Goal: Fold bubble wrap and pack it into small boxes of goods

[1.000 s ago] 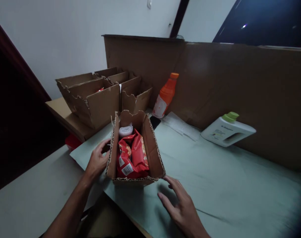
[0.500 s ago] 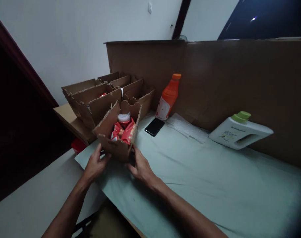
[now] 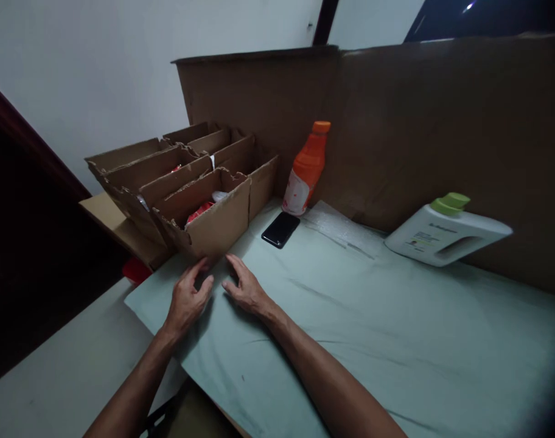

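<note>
A small open-topped cardboard box (image 3: 223, 222) stands at the near right of a group of similar cardboard boxes (image 3: 140, 173). Inside it, a red packet (image 3: 199, 212) and a whitish item (image 3: 219, 196) show in part; the side wall hides the rest. My left hand (image 3: 188, 295) is just below the box's near corner, thumb and fingers apart. Close by, my right hand (image 3: 245, 286) is at the box's lower edge with curved, parted fingers. Both hands are empty. Whether any fingertip still touches the cardboard I cannot tell.
A black phone (image 3: 280, 230) lies beside an orange bottle (image 3: 306, 170). Clear plastic wrap (image 3: 336, 226) is behind them. A white jug with a green cap (image 3: 446, 234) leans against the tall cardboard panel (image 3: 396, 128). A pale green cloth (image 3: 350, 328) covers the table.
The box with the red packet has turned and now sits lined up against the other boxes. Both hands have let go of it and drawn closer together below it. The view has shifted slightly.
</note>
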Demonstrator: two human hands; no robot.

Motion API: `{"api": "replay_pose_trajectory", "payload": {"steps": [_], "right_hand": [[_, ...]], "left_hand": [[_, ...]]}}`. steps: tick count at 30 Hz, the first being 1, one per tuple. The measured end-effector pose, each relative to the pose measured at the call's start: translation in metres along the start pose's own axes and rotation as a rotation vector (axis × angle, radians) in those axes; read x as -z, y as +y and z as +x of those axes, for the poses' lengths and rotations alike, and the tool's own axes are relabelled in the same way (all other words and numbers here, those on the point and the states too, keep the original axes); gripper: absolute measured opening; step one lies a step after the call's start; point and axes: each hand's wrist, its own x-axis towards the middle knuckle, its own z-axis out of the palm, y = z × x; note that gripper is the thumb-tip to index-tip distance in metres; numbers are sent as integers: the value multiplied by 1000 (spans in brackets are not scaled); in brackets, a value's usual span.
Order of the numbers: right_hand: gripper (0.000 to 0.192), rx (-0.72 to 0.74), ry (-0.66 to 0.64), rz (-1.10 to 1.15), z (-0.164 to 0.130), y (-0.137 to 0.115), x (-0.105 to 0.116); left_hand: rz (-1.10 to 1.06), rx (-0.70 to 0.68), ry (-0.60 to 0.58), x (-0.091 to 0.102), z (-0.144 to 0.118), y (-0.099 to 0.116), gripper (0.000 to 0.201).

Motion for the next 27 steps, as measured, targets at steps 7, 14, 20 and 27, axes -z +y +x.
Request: {"api": "replay_pose_trajectory", "payload": {"steps": [7,14,20,27], "right_hand": [[50,20,142,-4,-5,2,-3],[30,9,261,-98,-13,-5,5],[26,-53,263,-149,-13,-2,5],[28,-108,265,-143,-16,1,4]], "left_hand": [[64,-135,-44,11,-20,12,38],[207,-551,142,82,39,102,24],[752,-347,-386,71,182,130,33],[876,-215,-620,11,244,110,33]]}}
